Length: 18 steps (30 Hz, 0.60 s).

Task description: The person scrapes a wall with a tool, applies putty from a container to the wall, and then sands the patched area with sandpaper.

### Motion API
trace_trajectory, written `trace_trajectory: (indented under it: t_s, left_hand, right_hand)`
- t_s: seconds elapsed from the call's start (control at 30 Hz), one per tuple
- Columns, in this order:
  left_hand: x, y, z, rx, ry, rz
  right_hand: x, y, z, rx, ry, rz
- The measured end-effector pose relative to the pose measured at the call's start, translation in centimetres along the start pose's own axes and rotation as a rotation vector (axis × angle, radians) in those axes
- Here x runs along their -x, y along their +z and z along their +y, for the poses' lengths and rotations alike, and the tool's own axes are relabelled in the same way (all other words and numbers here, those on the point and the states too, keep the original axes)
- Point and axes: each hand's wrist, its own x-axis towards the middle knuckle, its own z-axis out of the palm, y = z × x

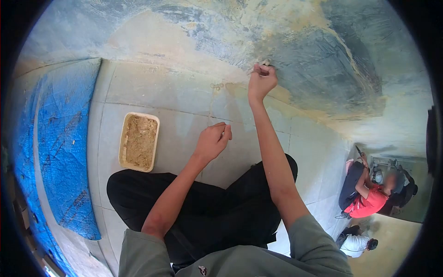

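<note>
My right hand point(262, 83) is raised against the patchy blue-grey wall point(314, 60), its fingers pinched round something small and pale that I cannot make out. Lower and to the left, my left hand point(214, 141) hangs over the tiled floor point(180, 120) with its fingers curled in; whatever it holds, if anything, is hidden. A cream rectangular tub point(122, 143) of brownish, lumpy paste point(140, 141) sits on the floor left of my left hand, near my bent knee. Neither hand touches the tub.
A blue sheet point(69, 147) covers something long at the far left. My crossed legs point(217, 207) are below my hands. At the right, a person in red point(369, 203) sits by the wall holding a dark object, and another person in white point(355, 245) is nearby.
</note>
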Motion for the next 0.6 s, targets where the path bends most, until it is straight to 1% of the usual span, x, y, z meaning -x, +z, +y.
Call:
trace_trajectory:
  t_s: [0.03, 0.1, 0.13, 0.17, 0.2, 0.23, 0.3, 0.33, 0.4, 0.43, 0.5, 0.53, 0.6]
  left_hand:
    - [0.0, 0.2, 0.1, 0.004, 0.002, -0.002]
    - [0.2, 0.4, 0.2, -0.013, 0.002, -0.028]
    - [0.2, 0.4, 0.1, -0.020, 0.001, -0.024]
    - [0.2, 0.3, 0.0, -0.052, 0.051, -0.011]
    - [0.4, 0.0, -0.2, -0.085, 0.094, 0.003]
    - [0.5, -0.4, -0.3, -0.093, 0.081, 0.013]
    - [0.0, -0.6, -0.1, -0.033, 0.013, 0.019]
    - [-0.1, -0.5, -0.1, -0.028, 0.014, 0.020]
    - [-0.1, -0.3, -0.1, 0.003, -0.005, 0.030]
    - [0.1, -0.2, -0.2, 0.004, -0.008, 0.027]
    - [0.2, -0.1, -0.2, -0.063, 0.032, -0.001]
    - [0.2, -0.1, -0.2, -0.064, 0.034, 0.000]
    - [0.3, -0.1, 0.0, -0.076, 0.017, -0.012]
  right_hand:
    - [0.3, 0.0, 0.1, 0.004, -0.003, 0.002]
    - [1.8, 0.3, 0.4, 0.042, -0.061, -0.389]
    - [2.9, 0.8, -0.5, 0.103, 0.015, -0.343]
    - [2.2, 0.9, -0.6, 0.088, 0.018, -0.346]
    - [1.0, 0.6, -0.5, 0.086, -0.073, -0.222]
    - [0.1, 0.3, -0.5, 0.088, -0.164, -0.101]
    - [-1.5, -1.2, -2.8, 0.112, -0.293, 0.013]
    - [-2.7, -1.6, -4.1, 0.115, -0.297, 0.011]
    - [-4.1, -2.3, -5.7, 0.214, -0.305, 0.094]
    - [-3.9, -2.3, -5.3, 0.218, -0.302, 0.093]
    - [-3.0, -1.8, -3.8, 0.338, -0.409, -0.004]
    - [-1.8, -1.4, -2.5, 0.336, -0.411, -0.003]
    - [0.4, -0.6, -0.2, 0.476, -0.432, -0.193]
